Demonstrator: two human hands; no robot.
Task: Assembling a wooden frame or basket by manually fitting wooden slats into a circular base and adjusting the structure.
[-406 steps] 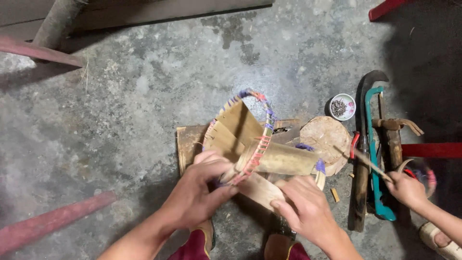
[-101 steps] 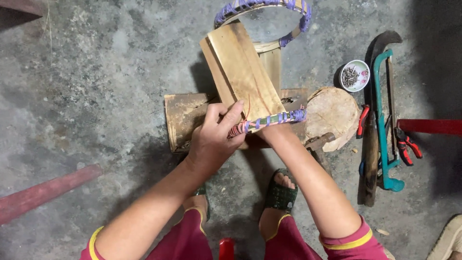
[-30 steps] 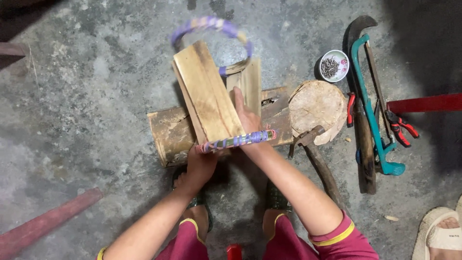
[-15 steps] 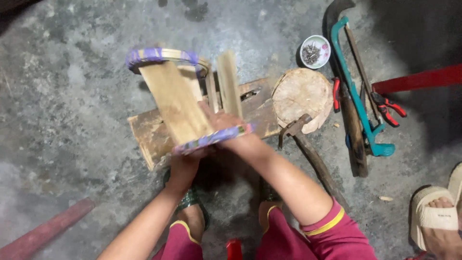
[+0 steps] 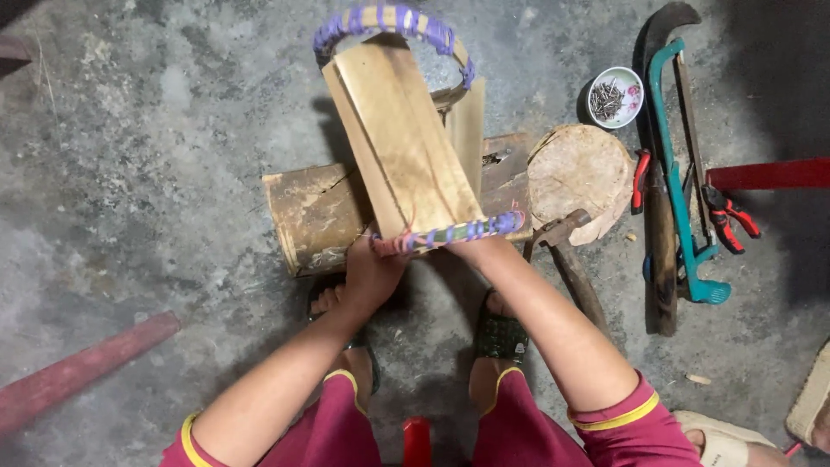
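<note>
Rough grey concrete floor [image 5: 156, 156] fills the scene, with a short log [image 5: 316, 212] lying across it. Closed around the near rim of a half-built bamboo basket [image 5: 406, 147], the left hand [image 5: 367, 277] grips the lower left corner, fingers curled under the purple-wrapped edge. The right hand [image 5: 484, 246] is mostly hidden behind the same rim — it seems to grip the right corner, though how far it is closed cannot be told. The basket stands tilted on the log, its flat bamboo slats facing up and a purple-bound hoop [image 5: 393, 22] at the far end. Just right of the log sits a round wood block [image 5: 579, 177], a hammer [image 5: 566, 255] leaning against it. Further right lie a small bowl of nails [image 5: 612, 97], a teal hacksaw [image 5: 679, 173], red-handled pliers [image 5: 726, 212] and a curved blade [image 5: 661, 285] — all well apart from the hands. A red bar [image 5: 78, 376] lies at the lower left.
</note>
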